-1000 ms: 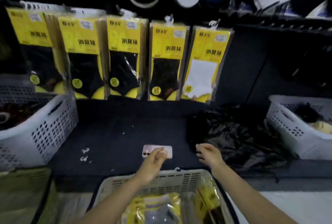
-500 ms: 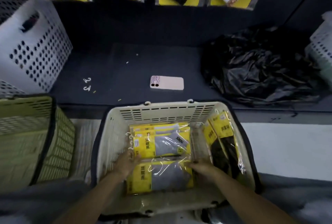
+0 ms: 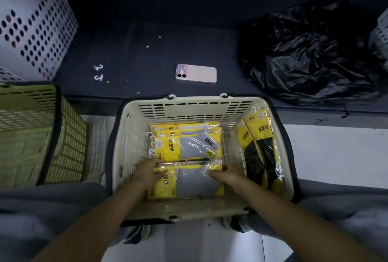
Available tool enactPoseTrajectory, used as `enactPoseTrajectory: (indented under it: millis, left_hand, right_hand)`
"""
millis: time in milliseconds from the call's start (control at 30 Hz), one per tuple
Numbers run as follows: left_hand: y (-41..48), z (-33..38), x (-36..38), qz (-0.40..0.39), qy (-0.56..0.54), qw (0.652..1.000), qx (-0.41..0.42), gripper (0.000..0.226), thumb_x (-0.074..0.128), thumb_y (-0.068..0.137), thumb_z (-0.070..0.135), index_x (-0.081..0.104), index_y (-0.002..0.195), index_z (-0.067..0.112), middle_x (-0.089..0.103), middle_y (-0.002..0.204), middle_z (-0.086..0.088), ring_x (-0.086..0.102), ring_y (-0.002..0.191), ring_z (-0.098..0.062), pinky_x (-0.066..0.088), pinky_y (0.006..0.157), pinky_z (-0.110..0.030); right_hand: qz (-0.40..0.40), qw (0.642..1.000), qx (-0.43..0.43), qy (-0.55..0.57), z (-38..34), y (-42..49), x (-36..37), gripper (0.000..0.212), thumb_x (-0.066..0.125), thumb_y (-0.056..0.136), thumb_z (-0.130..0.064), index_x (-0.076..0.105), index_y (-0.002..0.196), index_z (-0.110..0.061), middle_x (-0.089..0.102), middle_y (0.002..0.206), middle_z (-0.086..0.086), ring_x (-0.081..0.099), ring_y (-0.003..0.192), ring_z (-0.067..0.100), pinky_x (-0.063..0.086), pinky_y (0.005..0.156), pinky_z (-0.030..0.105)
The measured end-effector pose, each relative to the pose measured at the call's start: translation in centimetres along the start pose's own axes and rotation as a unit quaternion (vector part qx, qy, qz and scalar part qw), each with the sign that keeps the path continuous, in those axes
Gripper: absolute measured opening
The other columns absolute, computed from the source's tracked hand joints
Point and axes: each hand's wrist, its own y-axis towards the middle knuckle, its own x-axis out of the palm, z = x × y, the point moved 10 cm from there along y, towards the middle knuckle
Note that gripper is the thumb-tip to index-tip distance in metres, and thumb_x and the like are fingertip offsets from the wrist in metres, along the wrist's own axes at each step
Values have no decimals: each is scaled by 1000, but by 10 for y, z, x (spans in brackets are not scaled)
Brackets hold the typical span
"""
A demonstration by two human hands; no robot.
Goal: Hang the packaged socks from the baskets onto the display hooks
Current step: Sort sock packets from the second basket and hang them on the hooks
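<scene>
A cream basket [image 3: 195, 107] stands on the floor between my knees. Inside lie yellow packs of grey socks: a near stack [image 3: 189, 182] and a far stack [image 3: 186, 144]. Black-sock packs [image 3: 260, 148] lean against the basket's right wall. My left hand [image 3: 148, 172] grips the left end of the near stack, its fingers curled over the top edge. My right hand [image 3: 225, 174] holds the right end of that stack the same way. The display hooks are out of the frame.
A green basket [image 3: 31, 131] stands to the left, a white perforated basket [image 3: 31, 20] behind it on the dark shelf. On that shelf lie a pink phone [image 3: 196, 73], two loose white hooks [image 3: 98, 72] and a crumpled black plastic bag [image 3: 310, 56].
My view has dropped from the hung sock display to the basket. Both hands came down from the shelf edge into the basket and took hold of the near stack of grey-sock packs.
</scene>
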Motion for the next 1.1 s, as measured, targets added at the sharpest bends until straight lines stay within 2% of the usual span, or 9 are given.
enactPoseTrajectory:
  millis: [200,333,433,500,633,733,867,967,1100]
  left_hand:
    - [-7,3,-2,-20,-134,991,-23,42,70,84,12,56,123,6,59,127,-13,55,111,-21,50,85,-26]
    - [-16,23,-25,33,-256,965,-34,61,74,81,20,48,134,8,50,136,-10,45,127,-26,42,93,-29]
    - [-21,58,-59,103,-329,938,-27,67,79,75,22,46,133,11,52,125,-5,46,125,-25,41,93,-28]
    - [-26,87,-86,143,-389,910,4,63,82,70,24,52,124,13,57,122,-4,51,120,-26,46,95,-33]
    - [-43,138,-124,128,-469,874,22,140,88,39,56,9,150,26,33,151,-5,43,131,-26,38,107,-49]
    - [-61,195,-111,-33,-602,796,46,159,90,23,60,-1,150,33,33,150,-11,44,131,-29,43,100,-53]
    - [-85,275,-101,-141,-617,763,133,87,80,51,56,50,125,21,56,128,-8,56,116,-21,50,88,-39]
    - [-86,302,-116,-76,-640,747,164,55,68,77,33,54,124,8,68,109,-8,66,94,-19,55,78,-33]
    - [-85,306,-139,-2,-600,777,193,30,63,87,24,61,114,11,73,103,-3,71,87,-15,57,68,-27]
  right_hand:
    - [-125,991,-38,16,-21,-19,15,42,74,81,-32,64,118,-14,66,120,5,60,114,20,44,105,37]
    - [-99,990,-88,52,-64,-39,-11,41,76,79,-32,65,116,-16,69,115,1,65,106,14,49,97,30]
    - [-74,984,-140,88,-107,-65,-55,22,77,78,-28,70,97,-19,75,97,-3,71,84,5,54,71,15]
    - [-49,977,-165,128,-133,-85,-90,25,76,79,-29,71,100,-15,75,97,2,72,85,11,56,74,21]
    - [-27,936,-221,271,-179,-130,-151,37,72,79,-29,70,107,-5,75,97,11,73,81,21,58,63,27]
    - [-17,897,-260,358,-196,-155,-174,48,71,76,-39,69,111,-7,73,107,11,70,97,25,57,82,34]
    - [-35,856,-273,438,-204,-166,-156,49,63,78,-42,67,115,-11,72,112,7,70,100,20,58,73,27]
    - [-61,849,-272,448,-205,-168,-138,50,61,81,-41,64,121,-10,70,116,9,67,106,23,56,80,31]
    - [-15,866,-312,391,-209,-179,-158,46,67,80,-32,61,122,-13,67,121,11,68,101,20,53,81,29]
